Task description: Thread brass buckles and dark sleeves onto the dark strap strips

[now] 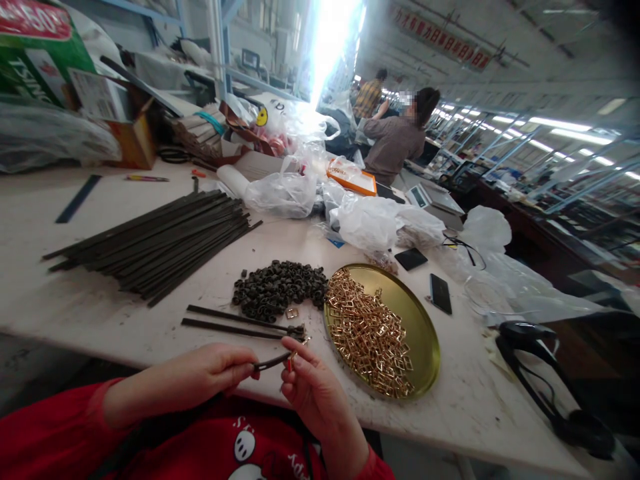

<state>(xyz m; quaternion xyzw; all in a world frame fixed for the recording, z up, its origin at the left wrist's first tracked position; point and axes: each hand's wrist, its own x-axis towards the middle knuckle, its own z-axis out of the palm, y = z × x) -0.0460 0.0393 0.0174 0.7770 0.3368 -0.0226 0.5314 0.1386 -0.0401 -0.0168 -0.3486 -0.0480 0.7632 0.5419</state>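
Note:
My left hand [210, 377] pinches the near end of a thin dark strap [273, 362], close to my red-sleeved chest. My right hand [307, 383] grips the strap's other end, fingers closed, with a small gold buckle at its tip. Two more dark straps [235, 323] lie on the white table [75, 300] just beyond my hands. A heap of small dark loops [280, 288] sits behind them. To the right stands a round gold tray [423, 333] holding many gold buckles [370, 330].
A bundle of long dark strips [160, 243] lies at the left. Plastic bags [370, 220], two phones [440, 293], a scale [435, 200] and boxes [133, 137] crowd the far side. A black tool [540, 367] rests at the right edge. Other people [395, 137] work in the background.

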